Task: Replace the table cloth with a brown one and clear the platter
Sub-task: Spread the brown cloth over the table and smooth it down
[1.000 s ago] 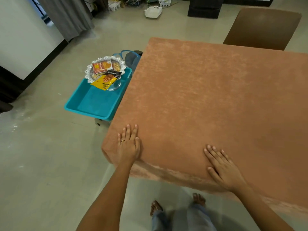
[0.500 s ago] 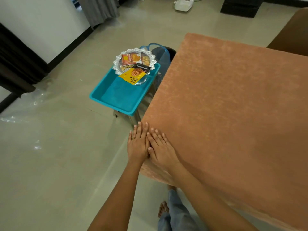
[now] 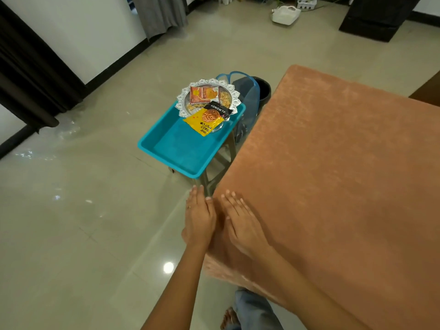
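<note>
At the near corner of the bench, left hand point(image 3: 200, 220) and right hand point(image 3: 242, 226) lie flat, fingers straight, on the brown cloth point(image 3: 333, 175). It looks soft and limp, best pinched at its hem. The platter point(image 3: 181, 104) alongside holds light packets point(image 3: 207, 120).

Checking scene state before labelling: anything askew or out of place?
The yellow almond packet overhangs the silver platter rim, tilted out over the teal tray. Nothing else stands out; the brown cloth lies smooth.
</note>
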